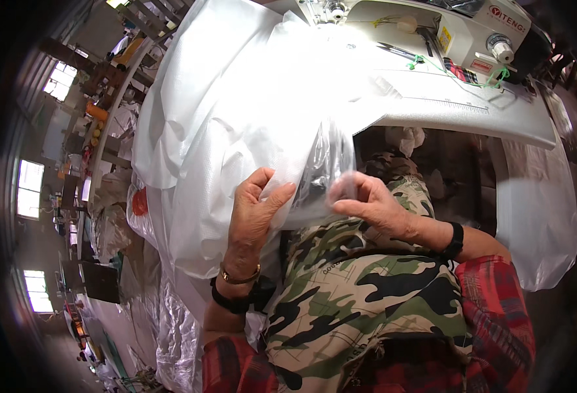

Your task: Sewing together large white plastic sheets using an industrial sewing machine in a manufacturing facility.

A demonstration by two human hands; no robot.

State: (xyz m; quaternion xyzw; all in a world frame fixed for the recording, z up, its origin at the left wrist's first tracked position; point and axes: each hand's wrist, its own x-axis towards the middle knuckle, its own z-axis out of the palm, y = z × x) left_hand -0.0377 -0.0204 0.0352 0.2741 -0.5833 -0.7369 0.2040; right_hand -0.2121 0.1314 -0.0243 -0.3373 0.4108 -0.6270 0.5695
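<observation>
I see my left hand (252, 216) and right hand (370, 206), each grip pinched on the clear plastic liner (324, 173) at the white woven sack (236, 118) draped off the counter (471, 111).

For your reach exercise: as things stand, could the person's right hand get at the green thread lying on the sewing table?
Probably not without leaning forward. The right hand is pinching the clear plastic film at the lap, and the green thread lies far up the sewing table. Nothing blocks the way, but the hand is occupied.
</observation>
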